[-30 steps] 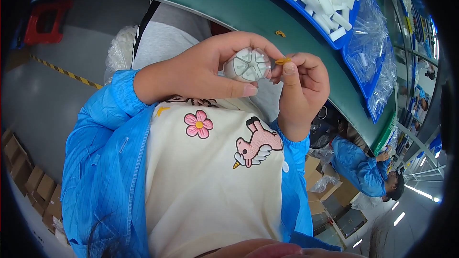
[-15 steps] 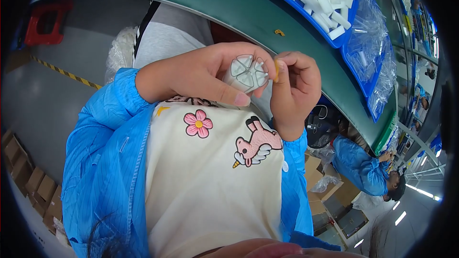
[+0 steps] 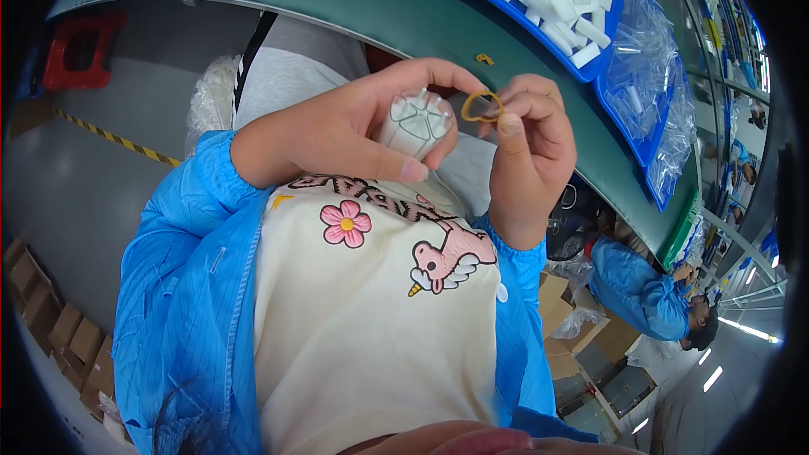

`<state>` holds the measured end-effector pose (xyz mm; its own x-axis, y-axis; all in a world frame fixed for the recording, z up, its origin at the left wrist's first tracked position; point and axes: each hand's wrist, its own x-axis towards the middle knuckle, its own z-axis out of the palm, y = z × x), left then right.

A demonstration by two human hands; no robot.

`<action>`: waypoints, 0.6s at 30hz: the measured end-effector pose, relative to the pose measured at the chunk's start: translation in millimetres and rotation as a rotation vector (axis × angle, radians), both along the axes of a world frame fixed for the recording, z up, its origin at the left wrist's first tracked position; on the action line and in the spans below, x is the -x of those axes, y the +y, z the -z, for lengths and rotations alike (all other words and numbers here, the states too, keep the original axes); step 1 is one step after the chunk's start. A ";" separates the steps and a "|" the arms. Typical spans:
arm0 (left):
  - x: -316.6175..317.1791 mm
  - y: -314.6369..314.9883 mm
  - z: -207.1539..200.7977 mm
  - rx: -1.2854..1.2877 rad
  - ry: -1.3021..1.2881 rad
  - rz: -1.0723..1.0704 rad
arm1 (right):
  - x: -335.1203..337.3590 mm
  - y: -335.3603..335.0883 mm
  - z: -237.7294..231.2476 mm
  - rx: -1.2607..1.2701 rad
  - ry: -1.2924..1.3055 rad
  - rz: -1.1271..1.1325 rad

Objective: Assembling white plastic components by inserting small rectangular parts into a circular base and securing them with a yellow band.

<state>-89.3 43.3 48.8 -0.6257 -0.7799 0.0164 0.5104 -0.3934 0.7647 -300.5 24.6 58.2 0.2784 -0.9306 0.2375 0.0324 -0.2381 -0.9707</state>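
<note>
My left hand (image 3: 341,131) is wrapped round a bundle of clear plastic tubes (image 3: 411,128), held in front of my chest. The ends of the tubes face up as wedge shapes set in a ring. To its right, my right hand (image 3: 539,147) pinches a yellow rubber band (image 3: 465,109) between thumb and fingers. The band hangs as an open loop beside the bundle, apart from it. My left index finger reaches out to the band's upper edge; whether it touches the band I cannot tell.
On the green table (image 3: 337,4) lies another small yellow rubber band (image 3: 484,59). A blue tray (image 3: 524,31) of white blocks stands beyond, next to another holding clear plastic pieces (image 3: 636,59). A red stool (image 3: 80,76) is at the left; a co-worker in blue (image 3: 636,286) is at the right.
The rubber band has come into view as an open loop, up and left of my right thumb. The bundle has shifted slightly left and tilted, and my left index finger has stretched out towards the band.
</note>
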 end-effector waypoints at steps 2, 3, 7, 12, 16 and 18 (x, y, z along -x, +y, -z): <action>0.4 1.3 1.0 -0.014 -0.005 0.022 | -5.8 3.5 0.4 -0.018 0.015 0.016; 0.4 1.2 0.7 -0.028 -0.010 0.047 | -7.3 4.3 0.0 -0.036 0.030 0.036; -2.7 -2.2 -4.2 -0.042 0.055 0.182 | -8.1 2.9 -1.3 0.096 0.196 0.035; -5.8 -4.0 -12.6 -0.041 -0.042 0.243 | -5.1 -1.9 2.9 -0.506 -0.746 -0.130; -6.6 -12.8 -10.3 -0.024 -0.009 0.372 | 9.2 -17.1 5.1 -0.728 -0.944 -0.175; -2.4 -15.9 -21.5 -0.045 -0.335 0.438 | 6.3 -18.3 -15.4 -0.734 -0.774 -0.150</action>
